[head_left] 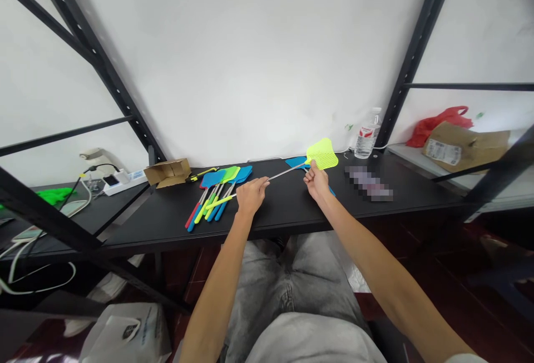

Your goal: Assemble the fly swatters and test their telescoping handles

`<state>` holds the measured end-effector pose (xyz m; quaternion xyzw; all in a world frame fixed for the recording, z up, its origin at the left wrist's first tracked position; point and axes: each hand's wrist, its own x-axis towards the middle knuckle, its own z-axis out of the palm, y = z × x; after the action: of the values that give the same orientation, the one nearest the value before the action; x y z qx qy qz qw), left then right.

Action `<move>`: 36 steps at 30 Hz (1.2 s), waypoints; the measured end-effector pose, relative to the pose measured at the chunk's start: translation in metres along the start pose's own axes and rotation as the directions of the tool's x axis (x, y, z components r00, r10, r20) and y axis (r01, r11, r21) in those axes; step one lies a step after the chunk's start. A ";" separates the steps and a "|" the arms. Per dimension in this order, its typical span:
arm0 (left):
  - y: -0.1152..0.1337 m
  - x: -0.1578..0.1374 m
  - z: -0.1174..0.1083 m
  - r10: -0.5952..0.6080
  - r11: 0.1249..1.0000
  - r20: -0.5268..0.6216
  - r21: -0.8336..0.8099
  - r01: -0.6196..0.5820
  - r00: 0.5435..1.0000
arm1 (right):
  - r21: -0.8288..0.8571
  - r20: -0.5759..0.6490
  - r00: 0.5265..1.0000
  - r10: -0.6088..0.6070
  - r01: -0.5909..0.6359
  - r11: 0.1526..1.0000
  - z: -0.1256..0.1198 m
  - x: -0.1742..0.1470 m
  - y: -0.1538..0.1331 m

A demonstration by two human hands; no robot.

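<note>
A yellow-green plastic fly swatter with a perforated squarish head and thin metal rod (323, 154) is held above the black surface (146, 221), head to the right, handle to the left across the grouped swatters. The left hand (251, 193) is closed around the rod near the handle. The right hand (316, 180) grips it just below the head, fingers curled.

A blue plastic fly swatter (295, 161) lies on the surface beneath, partly hidden by the right hand. Left of the left hand lies a group of red, blue, green and yellow-green fly swatters (217, 192), heads toward the white wall (250, 63). Beyond it stand an open brown cardboard box (167, 173) and a yellow-and-black cutter lying beside it (204, 174). A clear plastic bottle with a red-and-white label (367, 135) stands at right, near the wall.
</note>
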<state>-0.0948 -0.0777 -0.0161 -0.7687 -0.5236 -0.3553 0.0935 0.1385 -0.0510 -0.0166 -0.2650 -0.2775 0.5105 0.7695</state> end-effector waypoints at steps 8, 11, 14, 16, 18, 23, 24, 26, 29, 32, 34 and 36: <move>0.002 0.000 -0.001 -0.039 0.999 0.015 0.030 0.038 0.999 | -0.125 0.068 0.998 0.010 -0.002 0.992 0.002 -0.004 0.002; 0.002 0.000 -0.001 -0.032 0.999 -0.001 0.035 0.032 1.000 | -0.095 0.088 0.996 0.029 -0.020 0.995 0.003 -0.005 0.000; 0.003 0.000 -0.001 -0.017 0.999 -0.007 0.035 0.018 1.000 | -0.025 0.098 0.993 0.062 -0.059 0.998 0.003 -0.006 -0.001; 0.004 0.000 -0.001 -0.006 0.999 -0.002 0.036 0.006 1.000 | 0.016 0.076 0.994 0.084 -0.085 0.996 0.004 -0.005 0.000; 0.005 0.001 0.000 0.014 0.999 0.014 0.037 -0.015 1.000 | 0.038 0.048 0.994 0.101 -0.102 0.994 0.006 -0.005 0.002; 0.008 0.001 0.001 0.062 0.997 0.067 0.049 -0.066 0.996 | 0.055 0.042 0.994 0.104 -0.107 0.993 0.004 -0.001 0.002; 0.007 0.001 0.000 0.058 0.997 0.065 0.052 -0.061 0.996 | 0.067 0.023 0.996 0.090 -0.092 0.994 0.003 0.000 0.001; 0.006 0.001 -0.001 0.036 0.998 0.056 0.053 -0.039 0.998 | 0.092 -0.027 0.998 0.053 -0.050 0.995 -0.001 0.002 -0.001; 0.003 0.001 -0.002 0.026 0.999 0.058 0.038 -0.028 0.998 | 0.105 -0.053 0.998 0.030 -0.024 0.994 -0.005 0.005 -0.003; 0.002 0.000 0.000 0.048 0.999 0.063 0.013 -0.049 0.997 | 0.078 -0.043 0.998 0.048 -0.045 0.996 -0.006 0.006 -0.004; 0.002 0.000 0.001 0.057 0.998 0.063 0.003 -0.057 0.996 | 0.067 -0.026 0.997 0.067 -0.065 0.996 -0.004 0.004 -0.004; 0.004 0.000 0.002 0.053 0.999 0.070 0.004 -0.054 0.996 | 0.070 0.015 0.995 0.094 -0.095 0.993 -0.001 0.002 -0.004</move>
<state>-0.0908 -0.0784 -0.0172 -0.7941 -0.5068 -0.3241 0.0867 0.1426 -0.0507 -0.0148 -0.2474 -0.2510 0.5573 0.7518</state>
